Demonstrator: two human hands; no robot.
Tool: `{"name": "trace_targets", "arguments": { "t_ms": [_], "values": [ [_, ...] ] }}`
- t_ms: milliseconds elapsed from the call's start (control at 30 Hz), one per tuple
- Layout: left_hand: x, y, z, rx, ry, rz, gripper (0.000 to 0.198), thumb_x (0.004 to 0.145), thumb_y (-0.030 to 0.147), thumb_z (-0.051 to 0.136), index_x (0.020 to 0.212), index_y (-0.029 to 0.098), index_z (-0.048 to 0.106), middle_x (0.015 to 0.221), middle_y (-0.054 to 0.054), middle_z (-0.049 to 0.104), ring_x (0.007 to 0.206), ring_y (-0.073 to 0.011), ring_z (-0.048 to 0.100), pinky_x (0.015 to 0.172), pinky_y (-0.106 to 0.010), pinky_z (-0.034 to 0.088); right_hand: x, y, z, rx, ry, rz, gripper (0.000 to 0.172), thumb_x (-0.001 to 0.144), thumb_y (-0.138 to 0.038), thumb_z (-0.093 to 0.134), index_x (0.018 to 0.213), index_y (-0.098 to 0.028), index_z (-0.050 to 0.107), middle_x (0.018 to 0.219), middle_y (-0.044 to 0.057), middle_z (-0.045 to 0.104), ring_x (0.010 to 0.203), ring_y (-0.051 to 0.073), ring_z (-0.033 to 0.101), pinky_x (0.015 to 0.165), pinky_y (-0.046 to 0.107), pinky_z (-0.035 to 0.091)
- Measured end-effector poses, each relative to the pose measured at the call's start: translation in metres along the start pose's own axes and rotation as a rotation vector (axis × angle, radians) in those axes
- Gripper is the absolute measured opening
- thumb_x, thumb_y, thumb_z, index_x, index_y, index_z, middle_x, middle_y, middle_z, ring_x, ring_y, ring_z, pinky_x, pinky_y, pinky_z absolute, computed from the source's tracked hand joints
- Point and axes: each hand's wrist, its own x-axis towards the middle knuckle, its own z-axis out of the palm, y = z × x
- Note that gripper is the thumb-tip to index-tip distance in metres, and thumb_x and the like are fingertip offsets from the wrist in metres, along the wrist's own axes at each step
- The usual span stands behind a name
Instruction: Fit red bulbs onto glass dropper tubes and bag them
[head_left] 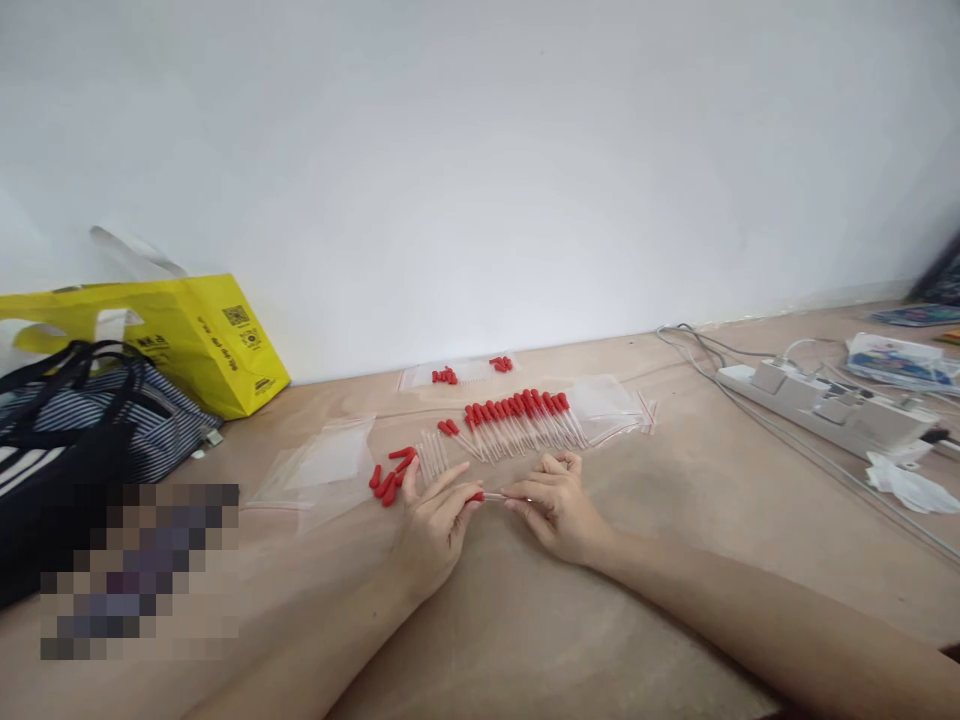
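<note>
Left hand (pixel 435 520) pinching a red bulb (pixel 475 496) and right hand (pixel 559 505) a clear tube (pixel 493 496), in line on the near side of the droppers (pixel 517 404) on the bench (pixel 675 500); a sideways push could bend or dislodge the tube.

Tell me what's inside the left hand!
Part of a red cap peeks from the left hand; a clear tube stretches toward the right hand. The rest of the cap is covered.
</note>
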Motion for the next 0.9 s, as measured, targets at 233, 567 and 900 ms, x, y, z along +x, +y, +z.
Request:
{"name": "trace_targets", "arguments": {
  "t_ms": [233, 567, 900],
  "values": [
    [-0.001, 0.0, -0.002, -0.037, -0.093, 0.024, 0.013, 0.083, 0.015, 0.043, 0.081, 0.021, 0.055, 0.077, 0.004, 0.069, 0.094, -0.0194, 0.06, 0.102, -0.051, -0.005, 0.0, 0.004, 0.0, -0.018, 0.02, -0.124, 0.017, 0.081, -0.024, 0.05, 0.09, -0.025, 0.064, 0.057, -0.002, 0.058, 0.066, 0.013, 0.04, 0.072, 0.034, 0.019],
    [0.0, 0.004, -0.004, -0.096, -0.085, 0.02, 0.016, 0.083, 0.016, 0.043, 0.077, 0.021, 0.057, 0.071, 0.004, 0.069, 0.092, -0.0192, 0.061, 0.102, -0.052, -0.004, 0.002, 0.007, -0.006, -0.17, 0.049, -0.314, 0.023, 0.078, -0.015, 0.047, 0.091, -0.026, 0.063, 0.06, -0.002, 0.057, 0.068, 0.014, 0.039, 0.073, 0.036, 0.017],
    [0.0, 0.005, -0.002, -0.084, -0.066, 0.055, 0.014, 0.082, 0.014, 0.044, 0.077, 0.02, 0.055, 0.071, 0.004, 0.068, 0.091, -0.0188, 0.061, 0.102, -0.05, -0.002, 0.001, -0.004, 0.0, -0.067, -0.067, -0.105, 0.019, 0.082, -0.026, 0.045, 0.087, -0.025, 0.064, 0.059, -0.001, 0.058, 0.069, 0.014, 0.041, 0.074, 0.035, 0.019]
  ]
}}
